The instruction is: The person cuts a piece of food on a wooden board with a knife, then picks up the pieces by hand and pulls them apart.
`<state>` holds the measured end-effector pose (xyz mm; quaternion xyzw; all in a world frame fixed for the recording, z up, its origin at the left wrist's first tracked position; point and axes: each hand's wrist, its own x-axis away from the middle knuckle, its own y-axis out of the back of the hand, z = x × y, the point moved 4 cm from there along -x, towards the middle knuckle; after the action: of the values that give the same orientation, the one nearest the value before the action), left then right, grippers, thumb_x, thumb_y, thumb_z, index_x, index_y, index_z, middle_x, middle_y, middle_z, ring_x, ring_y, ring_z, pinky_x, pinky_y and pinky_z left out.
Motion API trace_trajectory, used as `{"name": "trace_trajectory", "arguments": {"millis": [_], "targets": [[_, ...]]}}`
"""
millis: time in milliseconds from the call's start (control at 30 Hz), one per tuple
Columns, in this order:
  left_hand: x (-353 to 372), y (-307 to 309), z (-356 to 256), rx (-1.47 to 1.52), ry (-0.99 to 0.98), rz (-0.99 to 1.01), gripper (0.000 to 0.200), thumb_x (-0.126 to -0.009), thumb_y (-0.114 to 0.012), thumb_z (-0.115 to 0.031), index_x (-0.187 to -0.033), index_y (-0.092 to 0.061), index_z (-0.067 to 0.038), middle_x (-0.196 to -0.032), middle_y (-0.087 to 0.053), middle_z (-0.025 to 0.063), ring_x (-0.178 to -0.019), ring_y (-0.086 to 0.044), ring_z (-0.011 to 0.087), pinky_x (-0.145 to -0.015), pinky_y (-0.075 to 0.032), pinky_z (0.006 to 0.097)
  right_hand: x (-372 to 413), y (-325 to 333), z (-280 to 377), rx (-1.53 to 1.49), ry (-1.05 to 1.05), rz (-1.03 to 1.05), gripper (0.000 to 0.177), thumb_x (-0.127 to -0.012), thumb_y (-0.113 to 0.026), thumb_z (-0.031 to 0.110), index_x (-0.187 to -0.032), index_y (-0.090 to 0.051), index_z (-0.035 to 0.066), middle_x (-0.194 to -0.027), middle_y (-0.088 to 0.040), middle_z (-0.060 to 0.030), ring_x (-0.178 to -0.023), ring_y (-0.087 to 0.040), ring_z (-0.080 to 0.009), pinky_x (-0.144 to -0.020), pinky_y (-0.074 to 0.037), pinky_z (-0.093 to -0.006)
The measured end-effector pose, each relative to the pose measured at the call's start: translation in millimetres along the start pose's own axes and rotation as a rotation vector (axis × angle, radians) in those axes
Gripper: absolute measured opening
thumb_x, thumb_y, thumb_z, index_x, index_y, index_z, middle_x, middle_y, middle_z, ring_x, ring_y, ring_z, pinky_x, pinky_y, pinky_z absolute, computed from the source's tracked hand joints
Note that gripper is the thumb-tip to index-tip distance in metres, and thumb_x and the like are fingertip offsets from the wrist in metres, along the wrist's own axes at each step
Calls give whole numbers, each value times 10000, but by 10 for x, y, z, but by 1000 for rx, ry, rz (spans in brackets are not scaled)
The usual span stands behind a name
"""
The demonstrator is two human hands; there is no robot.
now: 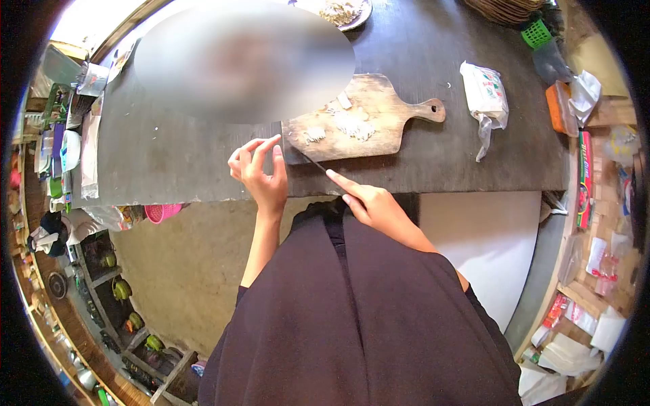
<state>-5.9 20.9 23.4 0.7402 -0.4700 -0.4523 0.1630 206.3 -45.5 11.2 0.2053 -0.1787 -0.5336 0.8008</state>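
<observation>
A wooden cutting board [386, 132] lies on the dark table, its handle pointing right. On it are a small pile of finely cut white pieces [355, 127], a smaller pile [315, 134] and a pale chunk [344, 101]. My right hand [369, 201] holds a knife [308, 158], index finger along its top, the blade reaching up and left over the board's lower left corner. My left hand [261, 169] is raised left of the board near the blade's tip, fingers curled; whether it pinches anything small is hard to tell.
On the dark table [183, 162], a white plastic package [485, 95] lies right of the board. A plate of pale pieces [362, 19] is at the back. A green basket [536, 34] and an orange packet [562, 108] stand at the right edge. A blurred patch hides the upper left.
</observation>
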Motion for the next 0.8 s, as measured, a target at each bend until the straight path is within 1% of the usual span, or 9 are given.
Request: {"name": "trace_trajectory", "arguments": {"millis": [100, 200, 300, 433, 567, 667, 733, 767, 800], "targets": [[18, -40, 65, 35, 6, 50, 234, -854, -719, -118, -1056, -776, -222, -1108, -646, -19, -1170, -469, 256, -1049, -297, 442, 61, 152, -59, -40, 24, -113, 579, -992, -567, 151, -1545, -435, 258, -908, -672, -267, -846, -660, -432, -791, -526, -504], [5, -89, 53, 29, -9, 98, 230, -849, -729, -132, -1055, -776, -223, -1115, -649, -22, -1174, -471, 254, -1048, -301, 444, 149, 364, -72, -47, -129, -195, 548, -996, -559, 121, -1525, -469, 230, -978, -673, -279, -870, -648, -449, -798, -515, -484], [-17, -165, -9, 32, -24, 168, 229, -841, -738, -148, -1057, -771, -217, -1121, -650, -19, -1184, -472, 258, -1050, -299, 449, 244, 482, -36, -27, -64, -295, 543, -993, -565, 105, -1518, -480, 216, -939, -666, -266, -844, -643, -440, -783, -514, -475], [-145, -264, -148, 42, -73, 186, 234, -837, -747, -172, -1067, -763, -214, -1124, -652, -13, -1192, -472, 267, -1050, -297, 447, 300, 501, -8, -21, -144, -274, 538, -987, -577, 99, -1509, -494, 198, -864, -643, -218, -786, -627, -412, -755, -509, -455], [-364, -379, -253, 15, -145, 204, 252, -837, -750, -209, -1088, -752, -208, -1138, -651, 9, -1191, -479, 281, -1037, -305, 443, 282, 521, -19, -15, -74, -328, 537, -985, -581, 101, -1505, -501, 204, -884, -648, -223, -792, -627, -414, -761, -509, -452], [-514, -505, -348, -6, -191, 246, 287, -844, -748, -218, -1131, -752, -233, -1177, -648, 25, -1190, -500, 275, -1031, -327, 445, 269, 596, -25, -61, -132, -213, 534, -986, -574, 94, -1507, -500, 185, -964, -674, -239, -854, -641, -421, -806, -513, -451], [-598, -636, -413, -11, -249, 252, 288, -842, -746, -218, -1130, -750, -238, -1173, -642, 25, -1179, -503, 282, -1019, -329, 449, 272, 662, -58, -91, -123, -275, 500, -990, -541, 35, -1486, -516, 89, -1387, -619, -197, -1038, -698, -351, -895, -522, -357], [-623, -705, -450, -14, -304, 265, 290, -840, -744, -217, -1129, -748, -243, -1170, -635, 25, -1168, -506, 289, -1008, -332, 454, 255, 676, -94, -97, -121, -271, 500, -990, -541, 35, -1486, -516, 89, -1387, -619, -197, -1038, -698, -351, -895, -522, -357], [-652, -783, -478, -21, -336, 293, 299, -834, -743, -203, -1124, -755, -272, -1204, -618, 23, -1188, -496, 288, -1010, -329, 455, 235, 725, -119, -65, -46, -350, 511, -993, -542, 54, -1499, -502, 113, -1266, -651, -225, -1023, -680, -386, -899, -513, -401]]}}
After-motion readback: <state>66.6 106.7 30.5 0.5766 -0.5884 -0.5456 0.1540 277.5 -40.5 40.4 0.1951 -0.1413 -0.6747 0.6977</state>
